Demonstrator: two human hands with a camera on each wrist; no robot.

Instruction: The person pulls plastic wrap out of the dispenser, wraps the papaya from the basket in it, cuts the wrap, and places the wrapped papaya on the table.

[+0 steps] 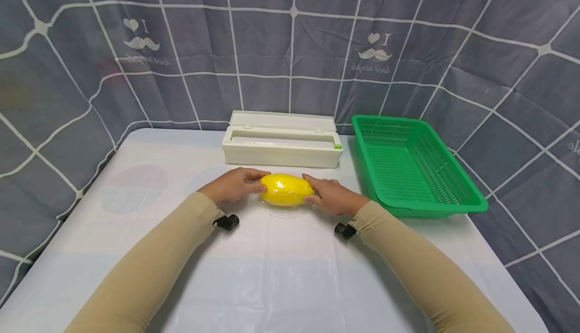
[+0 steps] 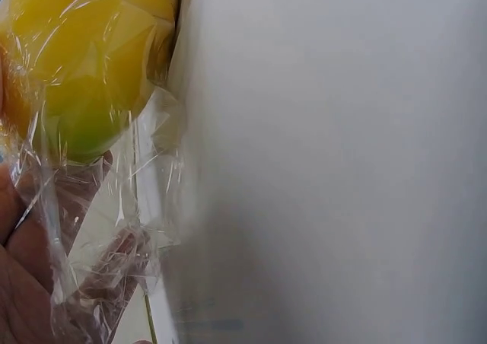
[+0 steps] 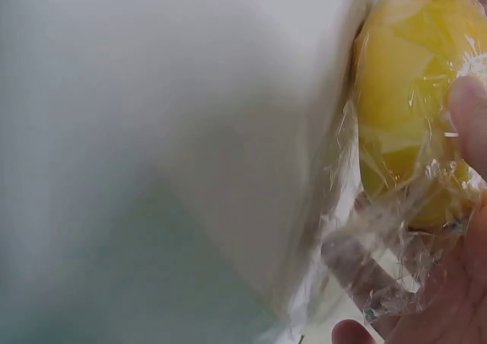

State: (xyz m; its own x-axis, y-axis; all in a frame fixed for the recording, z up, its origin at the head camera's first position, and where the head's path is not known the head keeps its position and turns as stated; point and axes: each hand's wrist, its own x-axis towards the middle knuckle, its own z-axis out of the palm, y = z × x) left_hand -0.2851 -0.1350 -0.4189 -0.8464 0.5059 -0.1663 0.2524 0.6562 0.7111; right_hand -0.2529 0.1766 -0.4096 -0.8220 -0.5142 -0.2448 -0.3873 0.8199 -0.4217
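Observation:
A smooth yellow oval fruit (image 1: 286, 190), wrapped in clear cling film, lies crosswise between my two hands. One end of it shows green through the film in the left wrist view. My left hand (image 1: 235, 184) grips the left end, thumb in front and fingers behind. At the other end my right hand (image 1: 335, 194) holds it the same way, its thumb (image 3: 469, 116) pressed against the wrapped side. Loose crumpled film (image 2: 106, 260) trails off the green end over the left palm, and more film (image 3: 396, 275) bunches by the right palm.
Just behind the fruit stands a white cling film dispenser (image 1: 283, 154), lid raised, with a green slider (image 1: 338, 146) at its right end. A green perforated plastic basket (image 1: 376, 182) sits at the right. The pale tablecloth (image 1: 281, 282) covers the table; a grey checked curtain (image 1: 263, 41) surrounds it.

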